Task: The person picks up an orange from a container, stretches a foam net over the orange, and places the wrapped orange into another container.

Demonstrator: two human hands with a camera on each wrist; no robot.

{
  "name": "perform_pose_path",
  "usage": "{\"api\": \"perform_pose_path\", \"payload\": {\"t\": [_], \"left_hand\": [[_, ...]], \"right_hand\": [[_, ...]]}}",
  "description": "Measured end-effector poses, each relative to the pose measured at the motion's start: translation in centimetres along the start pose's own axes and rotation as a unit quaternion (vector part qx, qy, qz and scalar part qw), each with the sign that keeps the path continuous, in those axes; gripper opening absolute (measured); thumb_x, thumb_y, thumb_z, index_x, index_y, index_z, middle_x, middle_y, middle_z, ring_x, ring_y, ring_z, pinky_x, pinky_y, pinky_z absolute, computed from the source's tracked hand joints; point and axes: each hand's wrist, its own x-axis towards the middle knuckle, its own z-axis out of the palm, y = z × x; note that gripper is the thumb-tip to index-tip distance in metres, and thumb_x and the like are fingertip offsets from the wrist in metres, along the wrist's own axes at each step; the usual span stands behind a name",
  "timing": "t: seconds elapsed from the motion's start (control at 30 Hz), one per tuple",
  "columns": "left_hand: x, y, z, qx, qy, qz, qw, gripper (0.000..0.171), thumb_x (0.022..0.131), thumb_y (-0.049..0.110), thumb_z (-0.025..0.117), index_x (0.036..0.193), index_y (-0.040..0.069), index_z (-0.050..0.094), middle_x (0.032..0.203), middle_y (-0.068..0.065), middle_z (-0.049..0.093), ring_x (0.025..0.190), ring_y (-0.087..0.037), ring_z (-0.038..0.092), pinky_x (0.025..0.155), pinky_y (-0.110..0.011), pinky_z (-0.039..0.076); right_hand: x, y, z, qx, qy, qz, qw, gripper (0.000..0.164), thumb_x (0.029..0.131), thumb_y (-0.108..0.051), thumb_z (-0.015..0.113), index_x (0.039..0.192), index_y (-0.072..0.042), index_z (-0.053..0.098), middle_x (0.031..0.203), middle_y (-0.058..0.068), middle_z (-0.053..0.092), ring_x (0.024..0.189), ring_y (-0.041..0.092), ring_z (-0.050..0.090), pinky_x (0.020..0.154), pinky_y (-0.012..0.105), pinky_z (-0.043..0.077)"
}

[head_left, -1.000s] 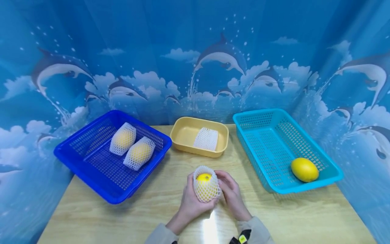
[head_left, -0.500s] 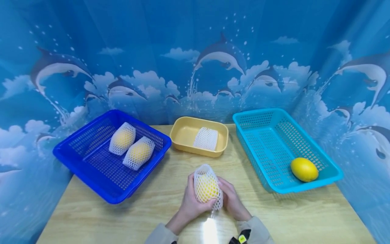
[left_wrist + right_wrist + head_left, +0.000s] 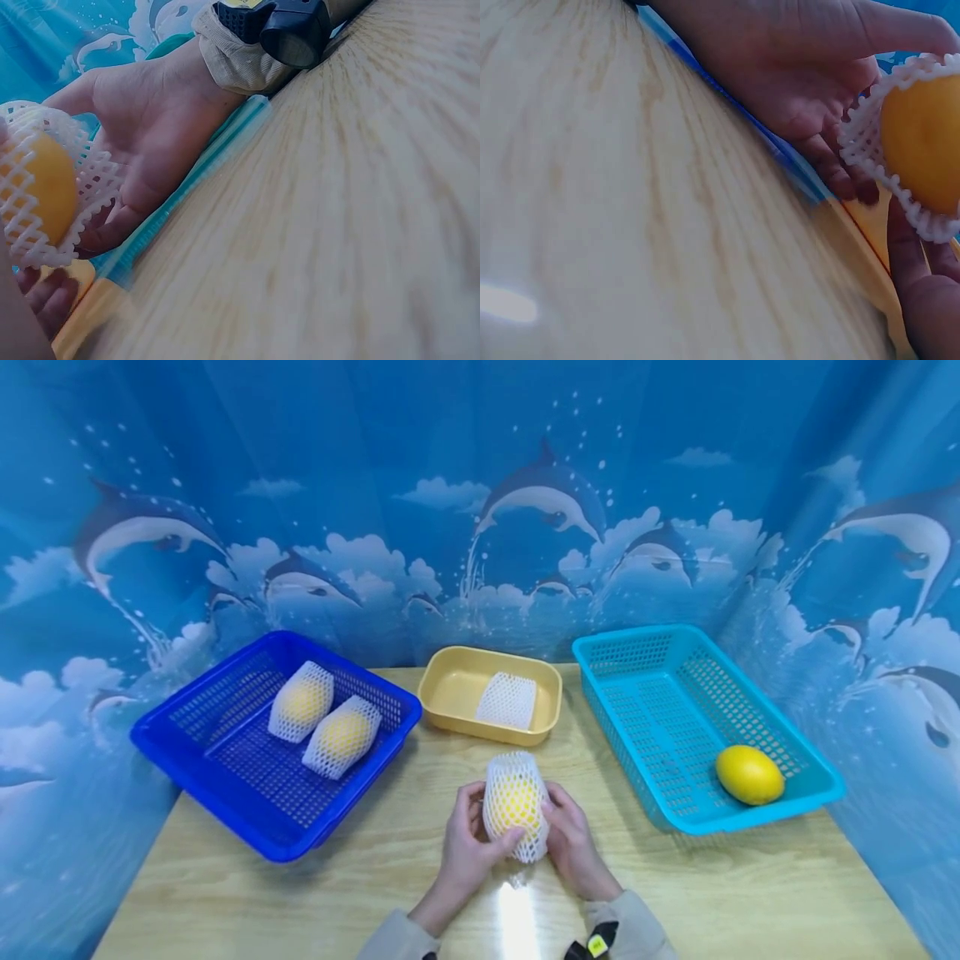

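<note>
Blue curtain [image 3: 480,410] printed with leaping dolphins, clouds and spray hangs behind and on both sides of me, and a pale wood-grain desk [image 3: 300,902] stretches out below it. A bright glare [image 3: 517,917] lies on the wood between my forearms. Both hands are busy near the middle of the desk: I hold a yellow fruit [image 3: 517,803] wrapped in a white foam net [image 3: 514,762] just above the wood. My left hand [image 3: 463,847] grips it from the left side, thumb laid across the lower front and fingers bent round behind. My right hand [image 3: 576,847] holds the opposite side, its thumb against the mesh. The net's far end stands past the fruit toward the back edge; in the wrist views, bare fruit shows through the near opening. Both forearms come in low from the front, beige sleeves [image 3: 636,927] at the wrists, a black band [image 3: 576,952] over the right one. At the back left corner sits a dark blue basket [image 3: 210,787] with two wrapped fruits [image 3: 342,739] lying side by side. By the middle of the back edge, a tan tray [image 3: 465,725] carries a flat spare net [image 3: 507,700]. A turquoise basket [image 3: 660,718] fills the back right corner, one unwrapped fruit [image 3: 750,774] in its front end.
</note>
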Motion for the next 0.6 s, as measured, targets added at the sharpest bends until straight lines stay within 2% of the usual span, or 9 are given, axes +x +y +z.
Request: {"api": "perform_pose_path", "payload": {"t": [0.1, 0.23, 0.37, 0.47, 0.6], "left_hand": [[0.15, -0.13, 0.04, -0.024, 0.005, 0.005, 0.9997, 0.065, 0.073, 0.012, 0.085, 0.127, 0.006, 0.048, 0.117, -0.013, 0.062, 0.107, -0.024, 0.063, 0.095, -0.034, 0.052], [0.17, 0.01, 0.07, -0.078, 0.0, -0.014, 0.9968, 0.063, 0.077, 0.006, 0.081, 0.13, 0.002, 0.046, 0.124, -0.017, 0.059, 0.112, -0.029, 0.061, 0.096, -0.035, 0.051], [0.25, 0.4, 0.01, -0.119, -0.008, -0.027, 0.9925, 0.064, 0.078, 0.004, 0.076, 0.133, -0.001, 0.043, 0.128, -0.022, 0.055, 0.115, -0.031, 0.058, 0.098, -0.035, 0.05], [0.24, 0.48, -0.07, -0.133, -0.019, -0.023, 0.9907, 0.064, 0.079, 0.006, 0.073, 0.133, -0.003, 0.041, 0.127, -0.022, 0.054, 0.113, -0.031, 0.058, 0.097, -0.035, 0.051], [0.12, 0.32, -0.15, -0.145, -0.028, -0.006, 0.9891, 0.062, 0.08, 0.006, 0.069, 0.133, -0.005, 0.041, 0.124, -0.022, 0.054, 0.11, -0.029, 0.058, 0.095, -0.033, 0.051]], "right_hand": [[0.12, -0.05, -0.09, -0.005, 0.007, -0.005, 1.0, 0.031, 0.102, -0.013, 0.038, 0.128, -0.011, 0.055, 0.121, 0.006, 0.06, 0.108, 0.017, 0.06, 0.096, 0.033, 0.049], [0.26, 0.04, -0.18, 0.001, 0.014, -0.026, 1.0, 0.033, 0.105, -0.017, 0.033, 0.126, -0.013, 0.059, 0.12, 0.002, 0.062, 0.109, 0.015, 0.059, 0.097, 0.03, 0.047], [0.37, 0.11, -0.21, 0.022, 0.045, -0.038, 0.998, 0.033, 0.105, -0.015, 0.034, 0.12, -0.015, 0.063, 0.114, 0.0, 0.065, 0.105, 0.014, 0.06, 0.094, 0.029, 0.047], [0.3, 0.07, -0.1, 0.023, 0.076, -0.031, 0.996, 0.029, 0.103, -0.01, 0.039, 0.117, -0.014, 0.064, 0.109, 0.001, 0.066, 0.098, 0.014, 0.061, 0.088, 0.029, 0.05], [0.21, -0.06, 0.1, 0.01, 0.087, -0.019, 0.996, 0.026, 0.102, -0.011, 0.042, 0.118, -0.012, 0.062, 0.109, 0.002, 0.065, 0.098, 0.015, 0.061, 0.087, 0.029, 0.051]]}}
